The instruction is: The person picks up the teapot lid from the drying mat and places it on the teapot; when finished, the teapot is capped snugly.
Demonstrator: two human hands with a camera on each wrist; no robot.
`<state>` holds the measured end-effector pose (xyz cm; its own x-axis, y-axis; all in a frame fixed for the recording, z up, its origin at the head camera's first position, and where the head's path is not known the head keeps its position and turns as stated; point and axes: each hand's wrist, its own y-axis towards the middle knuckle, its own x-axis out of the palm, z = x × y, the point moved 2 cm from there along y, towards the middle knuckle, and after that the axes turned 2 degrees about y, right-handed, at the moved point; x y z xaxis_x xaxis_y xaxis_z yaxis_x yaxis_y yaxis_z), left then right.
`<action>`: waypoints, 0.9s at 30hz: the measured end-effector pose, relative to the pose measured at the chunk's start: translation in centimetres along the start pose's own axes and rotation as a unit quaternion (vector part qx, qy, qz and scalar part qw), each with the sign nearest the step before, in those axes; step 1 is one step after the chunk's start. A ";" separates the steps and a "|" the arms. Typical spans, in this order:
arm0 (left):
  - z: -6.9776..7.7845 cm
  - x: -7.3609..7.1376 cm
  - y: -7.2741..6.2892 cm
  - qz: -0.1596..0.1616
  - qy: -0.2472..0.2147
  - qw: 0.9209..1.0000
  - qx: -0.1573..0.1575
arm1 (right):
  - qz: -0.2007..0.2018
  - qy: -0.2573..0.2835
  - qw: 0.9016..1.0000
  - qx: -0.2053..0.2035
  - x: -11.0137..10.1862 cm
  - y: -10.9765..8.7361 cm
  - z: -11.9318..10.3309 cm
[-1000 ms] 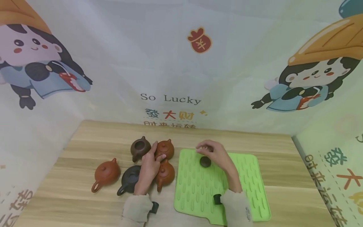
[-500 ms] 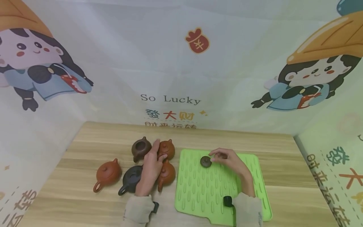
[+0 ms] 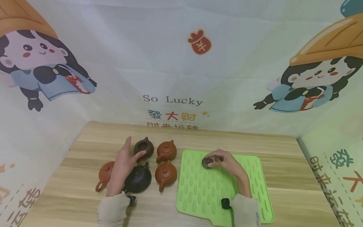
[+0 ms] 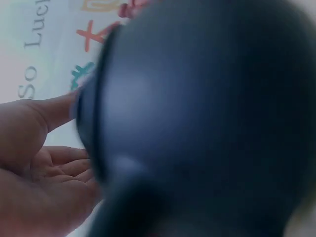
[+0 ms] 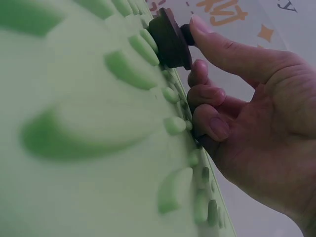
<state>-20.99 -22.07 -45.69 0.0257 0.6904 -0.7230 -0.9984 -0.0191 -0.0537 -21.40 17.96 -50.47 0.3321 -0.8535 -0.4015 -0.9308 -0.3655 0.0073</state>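
My right hand (image 3: 227,162) pinches a small dark brown teapot lid (image 3: 206,162) on the green mat. In the right wrist view the thumb presses the lid's knob, with the lid (image 5: 170,42) against the mat; the index fingertip is partly hidden. My left hand (image 3: 123,167) hovers with fingers extended and thumb spread, beside a lidless dark brown teapot (image 3: 149,150). Its thumb overlaps that pot's near edge; contact is unclear. Below the hand stands a black teapot (image 3: 140,179), which fills most of the left wrist view, blurred. The left forearm partly covers an orange teapot (image 3: 105,171).
Two more orange teapots, one behind (image 3: 167,151) and one in front (image 3: 167,175), stand between the left hand and the green ridged mat (image 3: 198,195). Everything rests on a wood-grain table (image 3: 289,176), with a printed cloth (image 3: 241,78) hanging behind.
My left hand has moved left, off the orange teapots and over to the lidless brown one. My right hand has come back onto the lid, after having drawn slightly right of it.
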 end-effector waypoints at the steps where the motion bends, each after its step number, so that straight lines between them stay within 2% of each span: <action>1: -0.3 0.1 0.1 -0.009 -0.004 1.000 -0.005 | 0.001 -0.002 1.000 -0.002 0.0 0.0 0.0; 6: -1.5 1.2 1.0 -0.028 -0.006 1.000 -0.006 | 0.001 0.002 1.000 -0.012 0.2 -0.1 -0.4; 12: -2.5 2.2 1.5 -0.032 -0.002 0.999 -0.005 | -0.001 -0.009 1.000 -0.010 0.4 -0.1 -0.5; 17: -3.9 3.0 2.2 -0.007 -0.006 1.000 0.010 | -0.001 -0.011 1.000 -0.006 0.2 -0.2 -0.3; 19: -4.6 3.4 2.5 0.018 0.003 1.000 0.025 | -0.004 -0.007 1.000 -0.008 0.1 -0.2 -0.2; 24: -3.6 2.8 2.0 0.007 -0.008 0.999 0.030 | -0.007 0.000 1.000 -0.007 0.1 -0.3 0.0; 27: -2.8 2.2 1.7 -0.016 -0.016 1.000 0.021 | -0.006 0.005 1.000 -0.006 0.1 -0.3 0.1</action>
<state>-22.44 -22.64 -49.32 0.0569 0.7129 -0.6990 -0.9983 0.0332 -0.0473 -21.09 18.04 -50.56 0.3446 -0.8532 -0.3916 -0.9248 -0.3802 0.0145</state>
